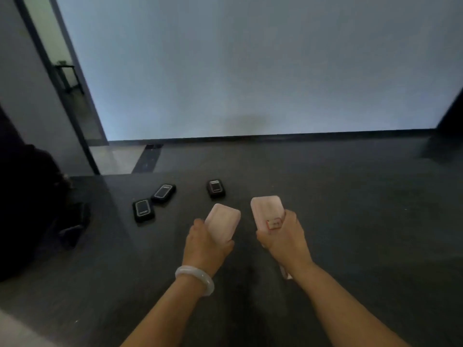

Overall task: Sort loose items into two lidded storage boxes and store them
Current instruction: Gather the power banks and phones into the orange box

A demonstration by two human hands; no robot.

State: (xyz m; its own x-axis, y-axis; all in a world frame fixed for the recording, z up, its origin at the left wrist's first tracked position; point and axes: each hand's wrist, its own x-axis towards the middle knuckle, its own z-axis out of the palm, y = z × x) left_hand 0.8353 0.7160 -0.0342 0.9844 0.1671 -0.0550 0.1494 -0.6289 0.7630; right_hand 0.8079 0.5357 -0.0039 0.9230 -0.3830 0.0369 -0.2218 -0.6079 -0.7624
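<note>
Logging both grips: I see left hand (205, 242) fingers (228, 244) curled round one pink case (223, 221), right hand (280, 236) round a second pink case (266, 209) (three black cases (163, 192) on floor (350, 221) beyond).

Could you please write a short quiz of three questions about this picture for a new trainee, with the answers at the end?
1. How many black items lie on the dark surface?
2. True or false: the left hand holds nothing.
3. Which wrist wears the white bangle? A) left B) right C) neither

Key
1. Three.
2. False: the left hand grips a pink item, and the right hand grips another pink item.
3. A.
</note>
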